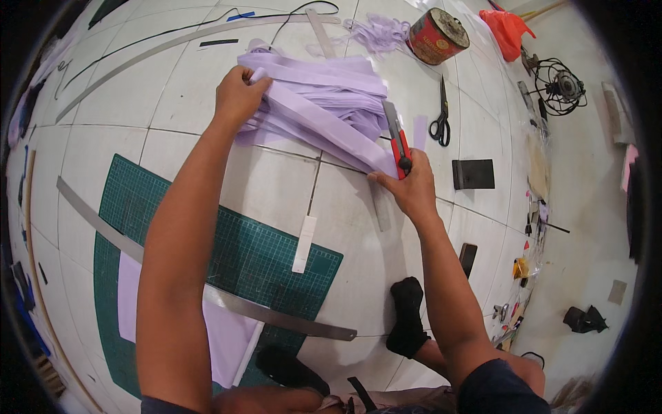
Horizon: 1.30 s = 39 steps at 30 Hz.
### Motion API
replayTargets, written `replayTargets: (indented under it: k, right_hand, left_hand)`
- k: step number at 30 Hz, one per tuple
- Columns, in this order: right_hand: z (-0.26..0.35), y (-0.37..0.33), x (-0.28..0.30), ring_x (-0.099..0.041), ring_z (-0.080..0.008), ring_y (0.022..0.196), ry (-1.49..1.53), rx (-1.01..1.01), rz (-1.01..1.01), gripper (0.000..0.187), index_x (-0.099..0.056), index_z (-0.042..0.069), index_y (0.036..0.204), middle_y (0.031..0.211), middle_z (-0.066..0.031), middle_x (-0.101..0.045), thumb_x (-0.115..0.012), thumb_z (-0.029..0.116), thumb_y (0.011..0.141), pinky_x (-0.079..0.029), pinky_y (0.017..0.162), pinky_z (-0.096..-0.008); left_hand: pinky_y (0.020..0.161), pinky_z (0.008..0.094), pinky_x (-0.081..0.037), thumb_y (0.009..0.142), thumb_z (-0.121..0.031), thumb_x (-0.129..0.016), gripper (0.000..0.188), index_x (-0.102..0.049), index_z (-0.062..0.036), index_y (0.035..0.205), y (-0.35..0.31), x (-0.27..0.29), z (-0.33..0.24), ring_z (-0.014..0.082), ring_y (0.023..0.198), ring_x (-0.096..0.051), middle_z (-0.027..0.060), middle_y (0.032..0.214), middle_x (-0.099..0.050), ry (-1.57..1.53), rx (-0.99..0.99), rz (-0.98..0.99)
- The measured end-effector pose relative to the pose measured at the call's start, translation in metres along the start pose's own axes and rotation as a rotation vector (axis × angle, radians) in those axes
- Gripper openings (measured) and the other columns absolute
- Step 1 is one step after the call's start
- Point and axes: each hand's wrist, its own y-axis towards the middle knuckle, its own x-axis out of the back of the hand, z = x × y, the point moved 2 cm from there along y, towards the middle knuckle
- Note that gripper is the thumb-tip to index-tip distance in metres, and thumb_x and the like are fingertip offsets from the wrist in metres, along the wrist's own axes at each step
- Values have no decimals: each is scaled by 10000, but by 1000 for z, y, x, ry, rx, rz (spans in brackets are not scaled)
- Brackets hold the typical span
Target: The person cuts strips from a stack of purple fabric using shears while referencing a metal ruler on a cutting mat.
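A lavender fabric strip (314, 123) stretches diagonally between my hands, over a thick heap of folded lavender strips (338, 77) on the tiled floor. My left hand (238, 96) pinches its far left end between thumb and fingers. At the near right end, my right hand (414, 186) is closed on the strip and also grips a red box cutter (397, 138), its blade end pointing away from me. Part of the cutter's handle is hidden by my fingers. Black scissors (441, 121) lie to the right of the heap.
A green cutting mat (276, 262) lies nearer me, with lavender cloth (224, 331) under a long metal ruler (296, 322). A rusty red can (438, 38) stands at the back right, near a red plastic bag (507, 31). A fan (562, 86) is farther right.
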Motion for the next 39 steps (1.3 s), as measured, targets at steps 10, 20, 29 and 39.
replayTargets:
  k: [10,20,29,39]
  right_hand:
    - [-20,-63,-21,-575,-312,966,133,128,-386,450,-523,-5,1039,1040,-177,-570,-787,316,865,-473,846,-396]
    - [117,-141,-93,-631,-324,725,557,346,234,375,-505,31,1033,776,-187,-627,-689,335,915,-485,688,-423]
    - [103,-233,-165,-534,-300,646,216,483,494,418,-504,-1,874,730,-149,-554,-753,335,880,-436,637,-431]
    - [34,-277,-143,-559,-386,934,-61,577,453,522,-515,-8,965,1007,-197,-534,-862,313,743,-464,785,-450]
  left_hand:
    - [787,351,-528,878,-303,-730,424,-650,-4,1168,-37,73,79,215,895,-665,127,1035,-688,-114,-93,-327]
    - [873,359,-523,897,-281,-715,425,-634,3,1203,-273,243,171,257,998,-648,162,1152,-666,166,121,-354]
    - [1180,472,-297,927,-332,-651,616,-476,-48,1445,-390,219,239,400,1432,-351,241,1528,-393,434,342,-383]
    - [1231,504,-130,999,-406,-513,619,-408,-73,1510,-344,188,249,392,1503,-210,222,1601,-288,624,128,-392]
